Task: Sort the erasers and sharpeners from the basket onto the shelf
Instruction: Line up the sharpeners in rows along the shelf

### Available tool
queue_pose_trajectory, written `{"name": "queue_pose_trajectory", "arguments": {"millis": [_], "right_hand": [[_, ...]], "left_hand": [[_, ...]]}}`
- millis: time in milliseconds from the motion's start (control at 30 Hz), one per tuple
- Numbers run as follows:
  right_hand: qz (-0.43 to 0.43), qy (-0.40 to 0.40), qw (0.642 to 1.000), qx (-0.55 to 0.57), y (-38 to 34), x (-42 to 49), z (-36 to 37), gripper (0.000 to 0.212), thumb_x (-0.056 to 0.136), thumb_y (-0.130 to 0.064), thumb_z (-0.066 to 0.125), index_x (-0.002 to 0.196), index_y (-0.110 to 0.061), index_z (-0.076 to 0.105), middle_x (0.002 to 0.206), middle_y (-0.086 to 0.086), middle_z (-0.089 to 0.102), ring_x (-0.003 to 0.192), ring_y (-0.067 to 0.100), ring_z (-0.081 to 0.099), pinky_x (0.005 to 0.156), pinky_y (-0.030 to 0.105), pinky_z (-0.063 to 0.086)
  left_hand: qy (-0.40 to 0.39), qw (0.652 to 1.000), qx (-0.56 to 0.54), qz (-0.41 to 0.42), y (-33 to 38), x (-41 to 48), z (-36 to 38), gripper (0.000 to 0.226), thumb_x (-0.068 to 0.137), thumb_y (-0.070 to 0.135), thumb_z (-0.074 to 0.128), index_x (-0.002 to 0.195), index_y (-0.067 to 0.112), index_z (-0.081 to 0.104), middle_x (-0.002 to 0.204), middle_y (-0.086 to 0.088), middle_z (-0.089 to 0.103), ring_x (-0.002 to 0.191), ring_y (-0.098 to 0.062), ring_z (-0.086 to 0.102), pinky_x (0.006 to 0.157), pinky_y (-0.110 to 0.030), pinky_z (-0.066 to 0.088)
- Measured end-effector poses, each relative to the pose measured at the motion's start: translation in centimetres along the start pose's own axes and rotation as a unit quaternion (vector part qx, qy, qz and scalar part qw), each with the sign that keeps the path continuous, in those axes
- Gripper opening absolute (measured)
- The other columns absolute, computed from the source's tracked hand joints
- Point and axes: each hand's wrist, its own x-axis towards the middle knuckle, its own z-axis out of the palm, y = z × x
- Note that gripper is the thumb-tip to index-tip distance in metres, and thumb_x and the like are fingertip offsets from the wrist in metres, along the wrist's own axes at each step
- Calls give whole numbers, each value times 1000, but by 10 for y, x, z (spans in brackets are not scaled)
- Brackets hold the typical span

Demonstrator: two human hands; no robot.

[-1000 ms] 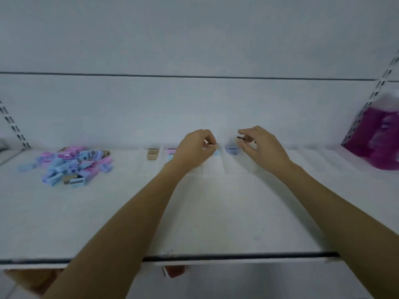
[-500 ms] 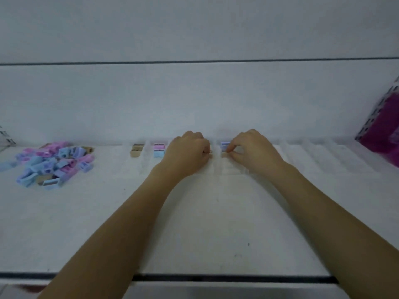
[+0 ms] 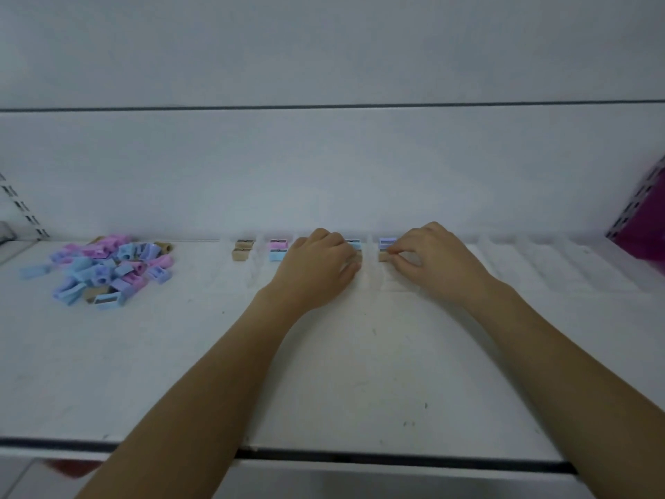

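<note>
Left hand point(image 3: 318, 268) knuckles up, fingers curled onto left tan sharpener point(image 3: 356, 259) in a lane of the clear divider tray point(image 3: 539, 262) at the back of the shelf point(image 3: 324, 372); thumb hidden. Blue sharpener point(image 3: 353, 242) sits just behind it in the same lane. Right hand point(image 3: 435, 262) pinches right tan sharpener point(image 3: 383, 257) with thumb and forefinger, other fingers loosely curled. Purple sharpener point(image 3: 387, 241) is just behind it, next lane over.

Already placed further left: tan pair point(image 3: 243, 249) in one lane, then pink sharpener point(image 3: 277, 244) with a light-blue sharpener point(image 3: 277, 254) in front of it. Lanes right of the hands hold nothing visible. Any print on the pieces is too small to read.

Loose sharpener pile point(image 3: 104, 270), blue, purple, pink and a few tan, lies well apart at shelf left. Slotted upright point(image 3: 21, 210) is at far left, and a magenta container point(image 3: 644, 228) is cut off at the right edge. Both forearms cross the shelf's front lip.

Versus 1 s ago: hands were raised above the tray holding the pieces, now they are down in the lanes. Pile and placed pairs are unchanged, and the view has shifted a little right.
</note>
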Motion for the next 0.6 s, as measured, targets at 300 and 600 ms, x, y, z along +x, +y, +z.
{"name": "queue_pose_trajectory", "arguments": {"millis": [300, 600], "right_hand": [[8, 2, 1000, -5, -3, -3, -2, 30, 91, -36, 48, 84, -16, 70, 91, -3, 68, 87, 23, 52, 81, 41, 44], [28, 16, 999, 8, -11, -7, -11, 26, 92, -24, 47, 105, -14, 67, 108, 0, 65, 99, 26, 50, 86, 39, 41]], "left_hand": [[-3, 1000, 8, -1, 0, 1, 0, 34, 96, 35, 40, 117, 17, 59, 121, 2, 56, 119, -17, 41, 93, -31, 34], [33, 999, -21, -14, -6, 2, -2, 34, 96, 32, 38, 115, 14, 60, 120, 1, 58, 116, -20, 46, 93, -32, 34]]}}
